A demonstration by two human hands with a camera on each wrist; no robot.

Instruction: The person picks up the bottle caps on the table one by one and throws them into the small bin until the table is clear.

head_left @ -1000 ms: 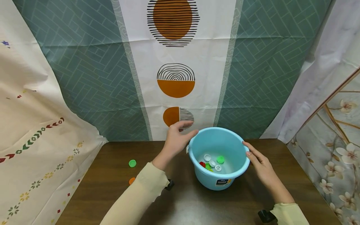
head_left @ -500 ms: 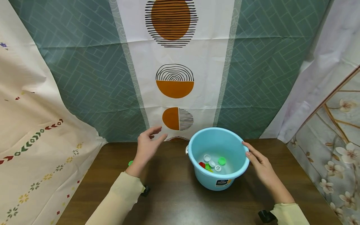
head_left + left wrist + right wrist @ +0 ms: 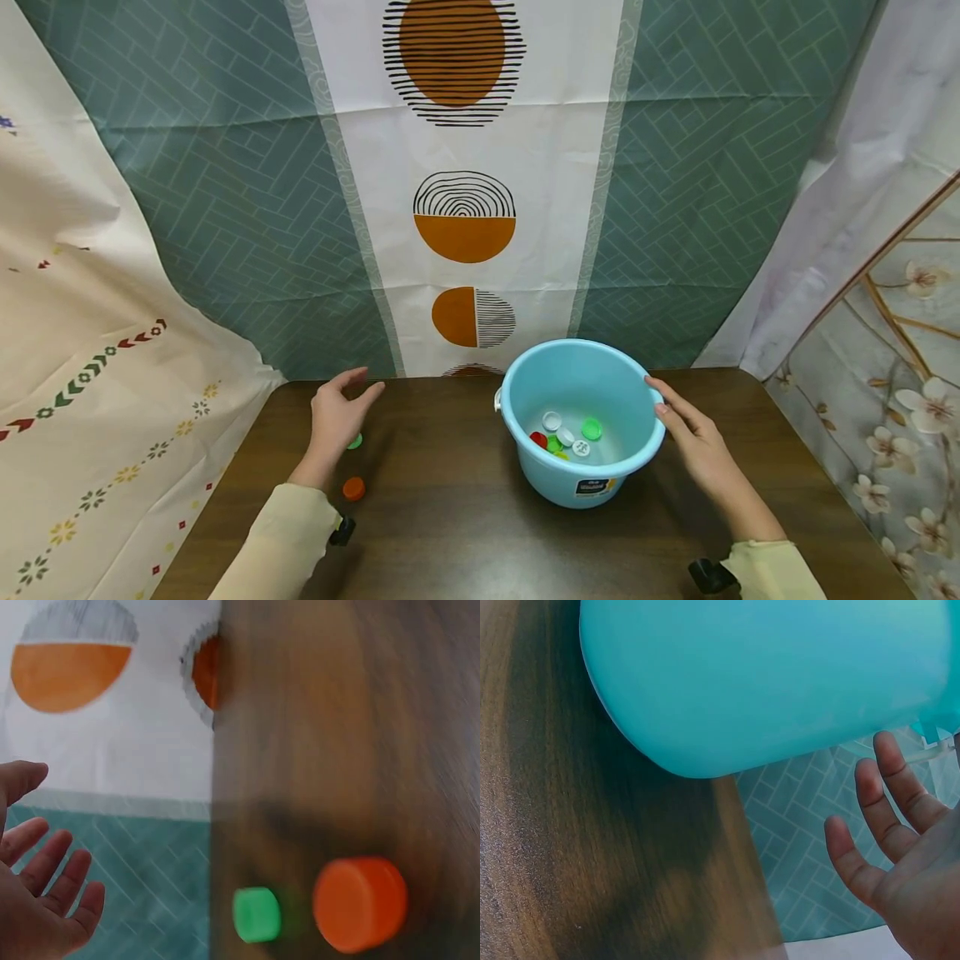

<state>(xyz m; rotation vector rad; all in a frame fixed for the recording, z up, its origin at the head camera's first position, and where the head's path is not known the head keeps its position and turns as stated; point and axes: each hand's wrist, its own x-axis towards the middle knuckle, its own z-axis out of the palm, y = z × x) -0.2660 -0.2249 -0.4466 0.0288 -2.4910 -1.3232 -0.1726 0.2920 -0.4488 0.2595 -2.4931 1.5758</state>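
Observation:
My left hand is above the left side of the table, fingers loosely spread and holding nothing. Partly hidden behind it is a green bottle cap; nearer lies an orange bottle cap. In the left wrist view, the green cap and orange cap are apart from the hand. A light blue bucket stands right of centre, with several white, green, red and yellow caps inside. My right hand touches its right rim with extended fingertips; other fingers show beside the bucket's wall.
The brown wooden table ends at a patterned curtain behind it. Floral cloths hang at both sides. A pale bucket handle shows at the bucket's left edge.
My left hand has moved leftward from beside the bucket's left rim to above the green cap. The orange cap has come fully into sight. My right hand and the bucket have stayed put.

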